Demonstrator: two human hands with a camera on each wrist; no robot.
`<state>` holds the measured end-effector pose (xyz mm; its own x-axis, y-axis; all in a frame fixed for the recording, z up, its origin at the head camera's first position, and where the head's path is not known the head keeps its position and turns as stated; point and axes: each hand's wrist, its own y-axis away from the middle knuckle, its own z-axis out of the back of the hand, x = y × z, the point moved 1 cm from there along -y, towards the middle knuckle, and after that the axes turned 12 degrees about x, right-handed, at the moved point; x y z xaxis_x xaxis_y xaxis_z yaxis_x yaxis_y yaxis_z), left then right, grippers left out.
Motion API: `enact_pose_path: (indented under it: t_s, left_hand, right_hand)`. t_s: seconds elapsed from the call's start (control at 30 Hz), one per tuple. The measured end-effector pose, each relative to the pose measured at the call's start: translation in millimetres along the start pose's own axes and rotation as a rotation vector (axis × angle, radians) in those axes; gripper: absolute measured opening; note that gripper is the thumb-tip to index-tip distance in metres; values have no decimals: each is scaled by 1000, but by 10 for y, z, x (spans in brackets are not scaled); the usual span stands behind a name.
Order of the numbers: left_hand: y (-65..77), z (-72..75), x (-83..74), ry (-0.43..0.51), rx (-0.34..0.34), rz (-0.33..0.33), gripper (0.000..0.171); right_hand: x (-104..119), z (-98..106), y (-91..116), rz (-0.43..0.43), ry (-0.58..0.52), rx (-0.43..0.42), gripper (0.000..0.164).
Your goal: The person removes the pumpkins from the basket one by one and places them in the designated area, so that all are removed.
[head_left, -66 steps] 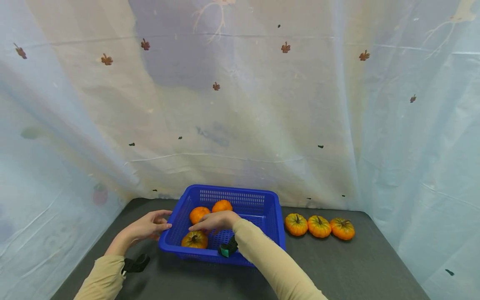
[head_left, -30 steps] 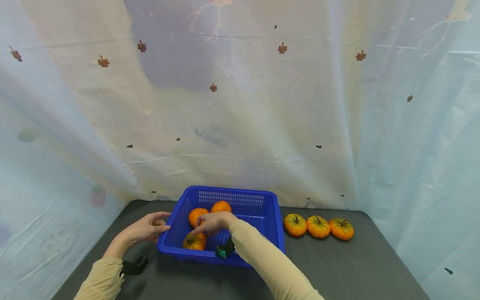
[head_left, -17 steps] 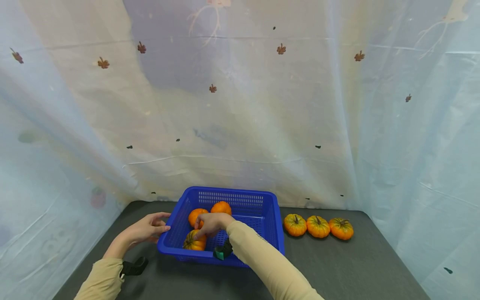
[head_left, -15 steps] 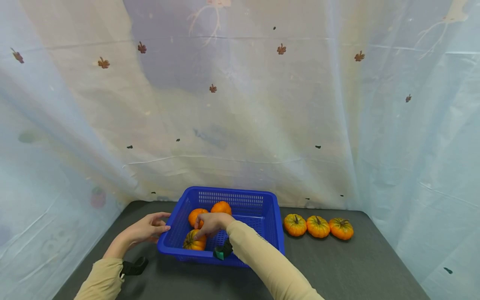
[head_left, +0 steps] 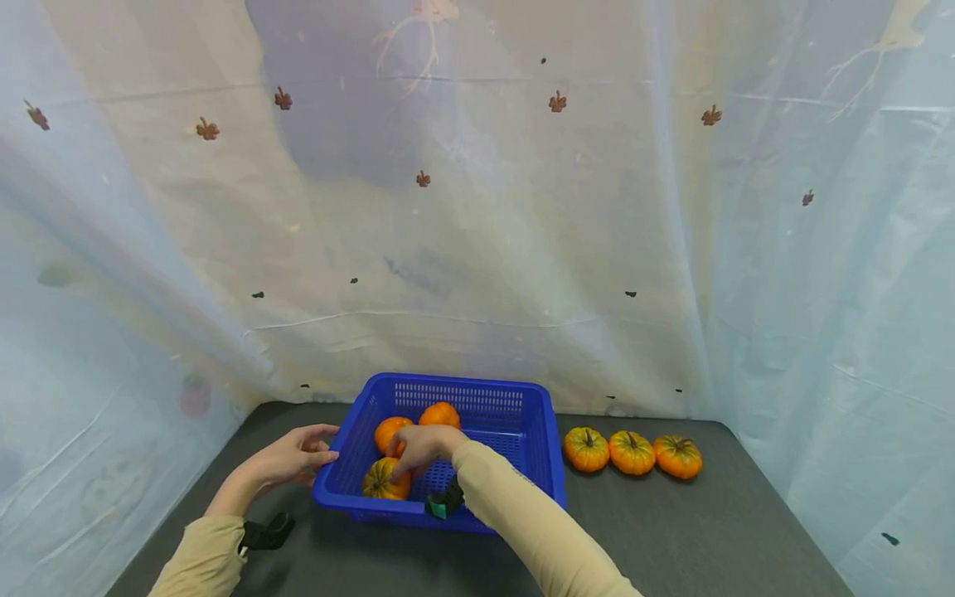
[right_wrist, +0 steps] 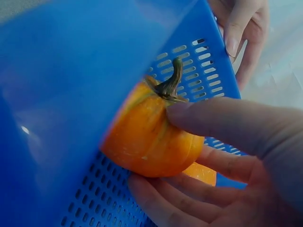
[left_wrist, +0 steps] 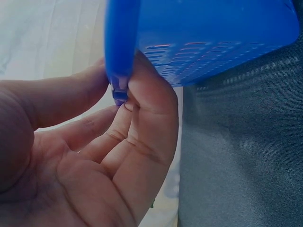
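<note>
My left hand (head_left: 287,456) holds the left rim of a blue plastic basket (head_left: 466,383); in the left wrist view its thumb and curled fingers pinch the rim (left_wrist: 120,42). My right hand (head_left: 424,446) reaches down inside the basket and grips a small orange pumpkin (right_wrist: 151,137) at the front left corner. The right wrist view shows the thumb on the pumpkin's top near the stem and the fingers along its side and underneath. Behind it in the basket sit two more pumpkins, one at the left (head_left: 388,430) and one toward the back (head_left: 440,414), partly covered by my hand.
Right of the basket, three orange pumpkins with green streaks, a near one (head_left: 585,449), a middle one (head_left: 632,453) and a far one (head_left: 677,457), stand in a row on the dark grey table (head_left: 671,539). A pale printed curtain (head_left: 492,232) hangs behind and at both sides.
My right hand has come down onto the front left pumpkin, which tilted and turned a little under the fingers. My left hand stays at the rim. The view has shifted slightly.
</note>
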<state>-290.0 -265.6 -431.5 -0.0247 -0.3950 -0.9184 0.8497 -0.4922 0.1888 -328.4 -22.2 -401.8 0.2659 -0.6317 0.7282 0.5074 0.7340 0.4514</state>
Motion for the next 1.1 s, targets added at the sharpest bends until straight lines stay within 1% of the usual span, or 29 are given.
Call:
enact_pose_path:
  t_s: [0.17,0.27,0.4,0.67,0.9,1.1]
  left_hand:
    - [-5,0,2,-9,-2,0,63]
    - [-11,-4,3,-10,-6,3,63]
    - [-12,-2,5,-12,-13,6,64]
    - [5,-6,13,-13,-7,0,66]
    - [19,-22,3,-1,10,-14,67]
    - [-1,-1,18,4,12,-18,66]
  right_hand:
    - [-45,37,31,27,-21,11,36]
    - [-94,78,61,40,-40,16,40]
    - [-163,142,119,64,-106,9,43]
    - [-290,237,311,168,-215,-16,44]
    - [-384,271,529,251,-269,-68,40]
    - [-479,309,770,286,-362,-145,45]
